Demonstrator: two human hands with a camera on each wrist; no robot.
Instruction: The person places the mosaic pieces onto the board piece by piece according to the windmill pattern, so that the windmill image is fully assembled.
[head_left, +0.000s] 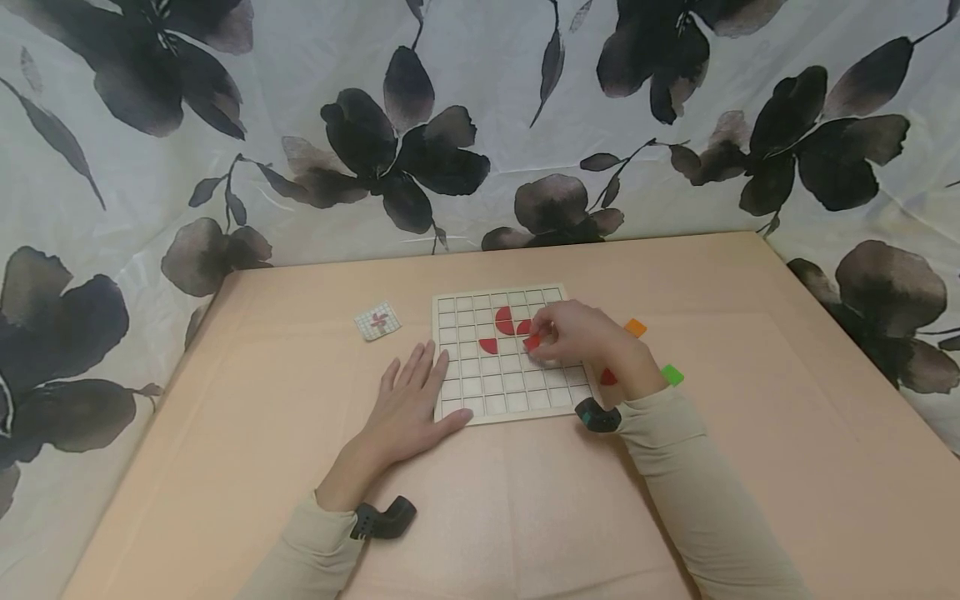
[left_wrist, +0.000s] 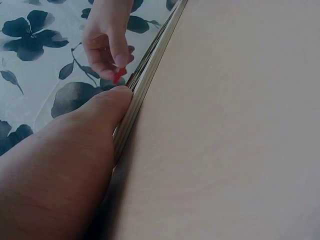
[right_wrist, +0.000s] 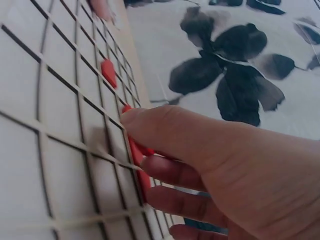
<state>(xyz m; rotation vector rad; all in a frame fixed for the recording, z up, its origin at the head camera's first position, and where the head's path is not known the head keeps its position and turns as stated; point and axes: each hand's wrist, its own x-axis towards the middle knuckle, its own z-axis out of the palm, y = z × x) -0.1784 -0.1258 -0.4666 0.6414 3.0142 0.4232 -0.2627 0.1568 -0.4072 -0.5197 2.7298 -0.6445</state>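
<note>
A white board with a dark square grid [head_left: 495, 404] lies on the table. Red quarter-round pieces sit in its squares: one piece [head_left: 488, 346] alone at the left, others [head_left: 505, 321] grouped higher up. My right hand [head_left: 577, 333] is over the board's right half, pinching a small red piece [head_left: 532, 342] between thumb and fingers; the right wrist view shows its fingertips close to the grid. Spread flat, my left hand [head_left: 408, 404] rests at the board's left edge, its thumb [left_wrist: 117, 97] along the near corner.
A small card [head_left: 377, 321] with a red pattern on a grid lies left of the board. Right of the board, partly behind my right arm, are an orange piece [head_left: 635, 327], a green piece [head_left: 672, 375] and a red piece [head_left: 608, 377]. A flowered cloth [head_left: 510, 125] hangs behind the table.
</note>
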